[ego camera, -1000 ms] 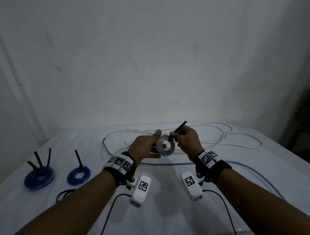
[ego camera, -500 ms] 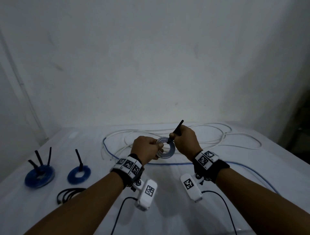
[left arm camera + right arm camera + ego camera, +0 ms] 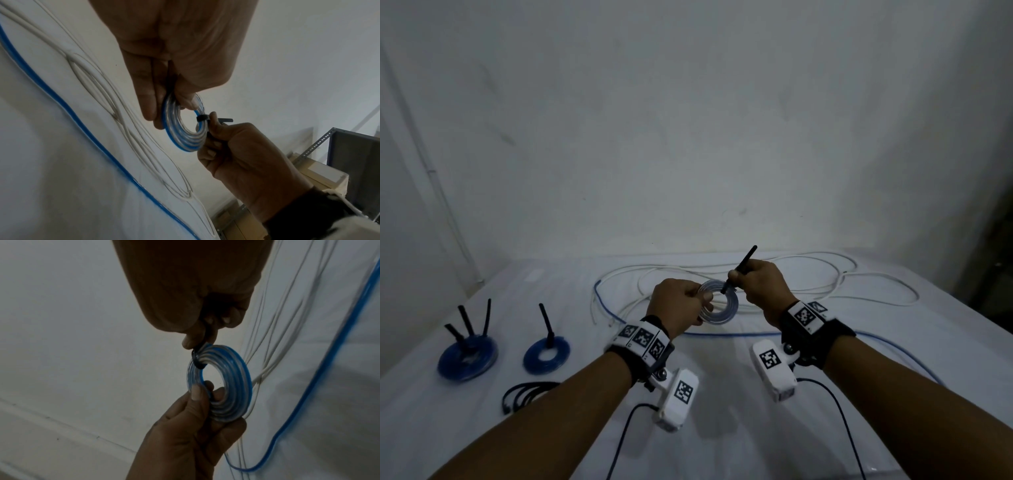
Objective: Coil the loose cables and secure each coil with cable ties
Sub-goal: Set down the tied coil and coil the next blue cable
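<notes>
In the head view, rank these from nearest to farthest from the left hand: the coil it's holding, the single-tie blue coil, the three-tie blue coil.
1. The coil, gripped by the left hand itself, above the table's middle.
2. The single-tie blue coil, lying on the table to the left.
3. The three-tie blue coil, farther left still, near the table's edge.

A flat blue-and-clear coil [image 3: 719, 306] is held upright above the tabletop, a black cable tie [image 3: 739, 269] looped round its rim, tail pointing up.
</notes>
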